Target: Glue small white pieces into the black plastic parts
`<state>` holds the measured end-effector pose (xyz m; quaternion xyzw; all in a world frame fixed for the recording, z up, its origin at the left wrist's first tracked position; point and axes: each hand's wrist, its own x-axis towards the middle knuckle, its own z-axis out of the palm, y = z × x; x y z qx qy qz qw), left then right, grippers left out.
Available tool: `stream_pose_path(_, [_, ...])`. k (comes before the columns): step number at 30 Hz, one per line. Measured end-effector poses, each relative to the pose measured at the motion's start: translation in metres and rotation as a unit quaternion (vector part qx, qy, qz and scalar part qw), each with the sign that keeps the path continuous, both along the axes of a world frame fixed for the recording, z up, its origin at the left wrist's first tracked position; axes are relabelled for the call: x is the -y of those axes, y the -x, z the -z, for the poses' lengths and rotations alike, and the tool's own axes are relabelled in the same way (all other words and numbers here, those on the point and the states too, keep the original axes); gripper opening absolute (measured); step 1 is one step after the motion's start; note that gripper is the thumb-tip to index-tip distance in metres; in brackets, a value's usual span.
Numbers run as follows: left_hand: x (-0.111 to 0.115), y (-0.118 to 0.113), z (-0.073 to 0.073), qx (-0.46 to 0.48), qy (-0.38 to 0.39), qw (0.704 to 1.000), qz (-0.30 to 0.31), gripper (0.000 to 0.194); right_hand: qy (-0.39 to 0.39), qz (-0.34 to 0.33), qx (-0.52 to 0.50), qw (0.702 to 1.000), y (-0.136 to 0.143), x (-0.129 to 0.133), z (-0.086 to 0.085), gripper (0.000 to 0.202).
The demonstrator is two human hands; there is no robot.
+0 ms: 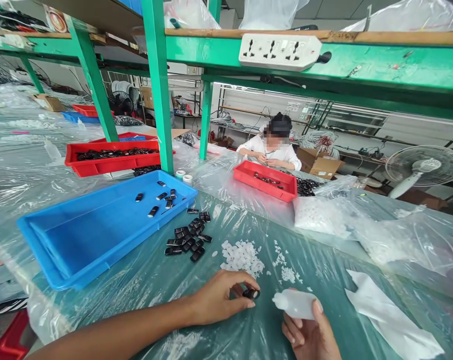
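My left hand [226, 296] pinches a small black piece [251, 294] with a pale end between thumb and fingers, just above the plastic-covered table. To its right, my right hand [309, 327] is wrapped round a translucent white bottle [297, 303], whose nozzle points left toward the black piece without touching it. Beyond my hands lie a heap of small white pieces [242, 257] and a smaller scatter of them [288, 273]. Farther left sits a pile of black pieces [189, 237], beside a blue tray [95, 220] with several black pieces at its far end.
A white cloth [391, 315] lies at the right. Red trays [116, 164] [266, 182] and clear bags [320, 217] stand farther back. A green frame post [159, 90] rises behind the blue tray. Across the table sits a person [273, 145].
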<state>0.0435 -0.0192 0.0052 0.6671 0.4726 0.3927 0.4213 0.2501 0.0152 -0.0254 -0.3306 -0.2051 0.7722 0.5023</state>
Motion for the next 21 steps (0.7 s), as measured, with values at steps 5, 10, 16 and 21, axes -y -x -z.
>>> stream_pose_path(5, [0.001, -0.004, 0.002, -0.034, 0.004, 0.999, 0.012, 0.032, -0.047, 0.015, 0.098, 0.994, 0.003, 0.001, 0.006, 0.05])
stream_pose_path(10, [0.001, -0.007, 0.001, -0.039, 0.004, 0.999, 0.03, 0.032, -0.056, 0.017, 0.191, 0.98, 0.001, 0.005, -0.001, 0.063])
stream_pose_path(16, [0.001, -0.005, 0.005, -0.071, -0.022, 0.997, 0.038, 0.029, -0.141, 0.029, 0.312, 0.939, 0.002, 0.014, -0.014, 0.059])
stream_pose_path(21, [0.001, -0.004, 0.006, -0.07, -0.018, 0.996, 0.045, 0.029, -0.141, 0.034, 0.371, 0.917, 0.003, 0.02, -0.018, 0.064])
